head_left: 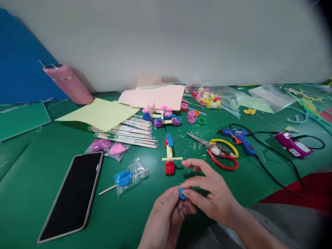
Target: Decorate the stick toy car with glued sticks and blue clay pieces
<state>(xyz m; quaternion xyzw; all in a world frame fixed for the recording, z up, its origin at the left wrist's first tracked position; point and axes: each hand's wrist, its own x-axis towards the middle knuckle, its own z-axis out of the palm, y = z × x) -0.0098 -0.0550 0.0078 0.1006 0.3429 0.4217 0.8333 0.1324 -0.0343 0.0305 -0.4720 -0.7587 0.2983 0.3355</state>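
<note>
Between my fingertips is a small piece of blue modelling clay (182,194). My left hand (168,207) pinches it from the left, its other fingers curled beneath. From the right, the thumb and index finger of my right hand (210,193) press on the same piece. Just beyond my hands stands a small toy vehicle (169,152) made of pale sticks, with red and blue parts and a thin crossbar. To the left, a blue clay lump (123,178) lies on clear plastic with a wooden stick (107,190) beside it.
A phone (72,193) lies at left, near bundled sticks (129,133) and a pink bottle (70,83). Scissors (218,148), a blue glue gun (238,136) with its cord and a purple power strip (293,144) lie at right. More toy vehicles (166,119) stand behind.
</note>
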